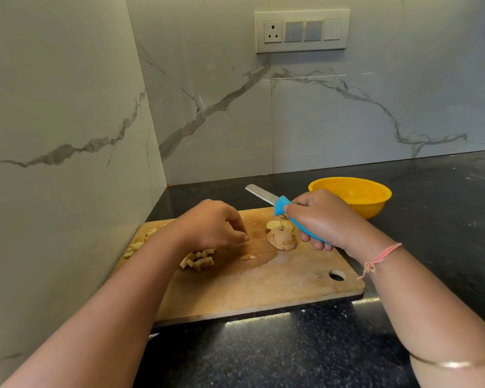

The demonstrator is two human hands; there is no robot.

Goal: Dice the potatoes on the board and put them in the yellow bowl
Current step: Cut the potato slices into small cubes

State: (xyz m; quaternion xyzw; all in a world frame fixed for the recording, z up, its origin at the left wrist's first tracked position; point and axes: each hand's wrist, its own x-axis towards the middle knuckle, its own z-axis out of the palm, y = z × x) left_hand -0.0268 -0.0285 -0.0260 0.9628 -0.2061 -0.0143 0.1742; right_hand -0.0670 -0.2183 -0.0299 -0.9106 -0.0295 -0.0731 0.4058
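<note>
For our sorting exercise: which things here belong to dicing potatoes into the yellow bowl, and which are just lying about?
Job: cutting board, potato half, diced pieces, knife in the right hand, yellow bowl.
Merely there: switch panel, marble wall, black countertop.

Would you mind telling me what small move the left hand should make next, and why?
Probably slide the left hand right onto the potato half to steady it. The half lies uncut on the board, and the right hand grips the knife with its blade off the potato.
</note>
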